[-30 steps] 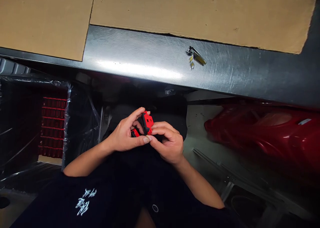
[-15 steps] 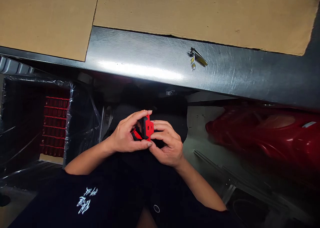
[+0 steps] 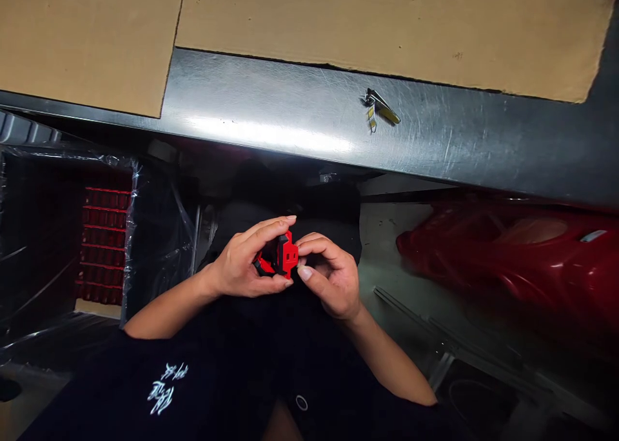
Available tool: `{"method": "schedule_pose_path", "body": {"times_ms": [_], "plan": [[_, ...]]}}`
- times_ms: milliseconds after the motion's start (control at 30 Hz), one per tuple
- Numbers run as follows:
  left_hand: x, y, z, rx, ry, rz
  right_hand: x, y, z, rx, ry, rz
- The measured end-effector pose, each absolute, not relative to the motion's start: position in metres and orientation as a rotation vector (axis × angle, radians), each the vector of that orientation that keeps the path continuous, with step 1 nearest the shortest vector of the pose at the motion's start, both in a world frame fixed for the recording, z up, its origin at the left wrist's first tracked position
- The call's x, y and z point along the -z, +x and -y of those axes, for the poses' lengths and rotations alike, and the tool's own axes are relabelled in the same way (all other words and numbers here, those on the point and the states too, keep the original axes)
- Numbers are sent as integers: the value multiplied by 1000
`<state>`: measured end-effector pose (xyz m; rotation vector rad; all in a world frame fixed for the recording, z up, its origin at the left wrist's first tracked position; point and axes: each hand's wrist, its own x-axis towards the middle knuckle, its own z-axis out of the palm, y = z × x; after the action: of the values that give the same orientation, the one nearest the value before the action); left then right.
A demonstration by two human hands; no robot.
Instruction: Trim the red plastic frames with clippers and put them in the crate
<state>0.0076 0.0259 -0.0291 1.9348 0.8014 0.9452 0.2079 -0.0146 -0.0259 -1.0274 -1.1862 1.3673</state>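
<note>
My left hand [image 3: 249,255] is closed around a small red and black plastic part [image 3: 291,255], fingers along its top and thumb under its lower end. The part's red face, with two small square openings, is turned to the right. Another red and black piece [image 3: 264,265] shows inside the left palm; whether it joins the first cannot be made out. At the red face's right edge, my right hand [image 3: 333,273] is closed, its thumb and fingertips pinching there. Both hands are held over my lap, below the edge of the metal table.
A nail clipper [image 3: 382,109] lies on the metal table [image 3: 251,106], near cardboard sheets [image 3: 387,28]. To the left stands a plastic-lined box [image 3: 126,235] with rows of red parts [image 3: 104,244]. A glossy red object [image 3: 507,254] sits at the right under the table.
My right fingers have drawn back from the red face to its right edge, and the thumb has left the lower end. The left hand keeps its hold.
</note>
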Motion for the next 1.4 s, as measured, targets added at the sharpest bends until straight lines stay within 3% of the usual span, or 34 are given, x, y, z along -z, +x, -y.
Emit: {"method": "schedule_pose_path", "body": {"times_ms": [267, 667, 967, 1400], "plan": [[36, 8, -21, -929, 2016, -786, 28, 205, 17, -1421, -1135, 1222], [50, 8, -19, -1044, 2293, -812, 21, 202, 11, -1177, -1136, 1349], [41, 8, -19, -988, 2265, -745, 35, 205, 15, -1814, -988, 799], [36, 9, -18, -1013, 2010, -843, 41, 194, 13, -2086, -910, 478]]}}
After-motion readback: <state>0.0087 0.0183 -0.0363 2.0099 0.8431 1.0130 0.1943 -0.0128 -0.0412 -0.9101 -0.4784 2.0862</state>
